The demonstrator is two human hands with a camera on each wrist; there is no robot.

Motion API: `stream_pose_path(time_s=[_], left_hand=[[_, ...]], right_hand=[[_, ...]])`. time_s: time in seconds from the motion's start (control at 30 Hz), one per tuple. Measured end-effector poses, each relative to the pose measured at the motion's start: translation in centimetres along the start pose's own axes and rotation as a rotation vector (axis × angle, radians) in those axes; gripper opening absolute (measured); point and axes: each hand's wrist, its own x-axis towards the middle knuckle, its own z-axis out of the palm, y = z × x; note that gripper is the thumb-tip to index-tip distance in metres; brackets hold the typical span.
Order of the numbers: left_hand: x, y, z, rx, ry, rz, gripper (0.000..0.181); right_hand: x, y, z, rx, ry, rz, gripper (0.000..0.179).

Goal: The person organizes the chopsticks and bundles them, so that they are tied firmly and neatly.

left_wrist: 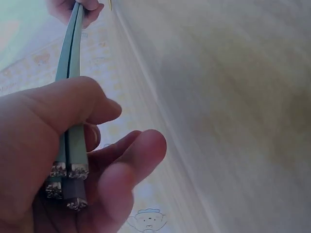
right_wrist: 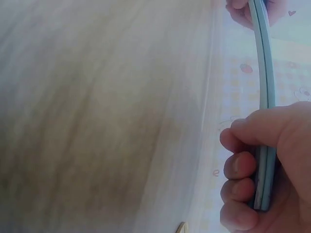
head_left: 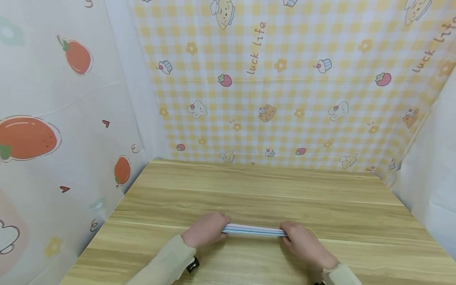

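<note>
A bundle of several slim, square-edged sticks (head_left: 254, 230), pale blue with a pink one along the back, spans level between the two hands. My left hand (head_left: 208, 229) grips its left end. In the left wrist view, the thumb crosses over the sticks (left_wrist: 77, 141) and their rough silvery ends show above the curled fingers. My right hand (head_left: 303, 241) holds the other end. There, the right wrist view has the thumb over the sticks (right_wrist: 264, 82) and the fingers curled around beneath them. A thin yellow loop (head_left: 315, 232), like a rubber band, shows just behind the right hand.
The wood-grain table (head_left: 270, 190) lies under both hands. A yellow checked cloth (head_left: 285, 95) hangs at its back edge. White printed sheeting (head_left: 92, 103) stands along the left side, and a plain white sheet (head_left: 438, 170) closes the right.
</note>
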Motion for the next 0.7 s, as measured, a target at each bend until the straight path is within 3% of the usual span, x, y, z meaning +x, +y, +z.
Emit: stream_pose_path(time_s=[0.13,0.43,0.7], left_hand=[[0.08,0.08,-0.05,0.019,-0.002,0.001,0.014],[-0.1,0.32,-0.13,0.107,0.003,-0.032,0.015],[0.32,0.35,0.23,0.143,0.043,0.007,0.018]], right_hand=[[0.06,-0.2,-0.09,-0.022,0.021,-0.018,0.021],[0.36,-0.56,-0.51,0.0,-0.016,0.0,0.023],[0.62,-0.86,-0.52,-0.024,0.01,0.016,0.022]])
